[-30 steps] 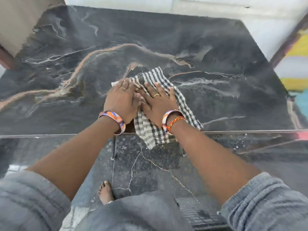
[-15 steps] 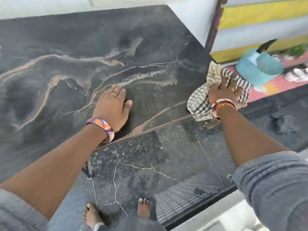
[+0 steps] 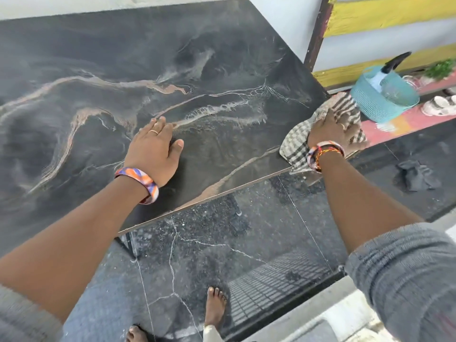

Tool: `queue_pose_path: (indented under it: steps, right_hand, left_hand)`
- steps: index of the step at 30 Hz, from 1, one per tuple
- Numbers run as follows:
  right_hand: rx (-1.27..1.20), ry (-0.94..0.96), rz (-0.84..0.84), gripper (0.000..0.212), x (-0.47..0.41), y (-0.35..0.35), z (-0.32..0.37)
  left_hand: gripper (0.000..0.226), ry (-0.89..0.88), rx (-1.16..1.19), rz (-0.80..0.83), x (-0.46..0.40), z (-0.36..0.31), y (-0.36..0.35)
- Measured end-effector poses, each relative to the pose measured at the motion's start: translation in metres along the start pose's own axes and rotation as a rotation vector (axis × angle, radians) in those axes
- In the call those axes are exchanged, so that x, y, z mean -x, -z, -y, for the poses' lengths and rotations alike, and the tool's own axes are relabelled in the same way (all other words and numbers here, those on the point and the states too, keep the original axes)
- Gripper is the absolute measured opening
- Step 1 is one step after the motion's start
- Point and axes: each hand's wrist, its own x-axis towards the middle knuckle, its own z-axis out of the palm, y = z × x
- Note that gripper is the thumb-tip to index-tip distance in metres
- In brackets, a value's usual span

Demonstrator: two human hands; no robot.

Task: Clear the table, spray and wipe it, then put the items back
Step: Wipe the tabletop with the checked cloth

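Note:
A black marble-patterned table fills the left and middle of the view, with nothing on it but my hands and the cloth. My left hand lies flat on the tabletop near its front edge, fingers straight. My right hand presses a black-and-white checked cloth onto the table's front right corner. The cloth hangs partly over that corner.
A teal woven basket with a spray bottle in it sits on the red ledge at the right, beside pale sandals. A dark rag lies on the black floor. My bare feet stand below the table's edge.
Both hands pressed the cloth near the table's front edge a second ago. My right hand slid the cloth alone to the front right corner; my left hand stayed flat on the table.

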Motion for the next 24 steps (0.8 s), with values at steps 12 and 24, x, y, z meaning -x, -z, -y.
queue_pose_path:
  steps: [12,24]
  right_hand:
    - [0.133,0.541,0.078,0.050,0.196,-0.057,0.093]
    - [0.129,1.130,0.129,0.056,0.446,-0.125,0.207]
  left_hand:
    - [0.047,0.100,0.061,-0.101,0.038,0.103,0.032]
    - [0.044,0.542,0.083,-0.343,0.160,0.318,0.095]
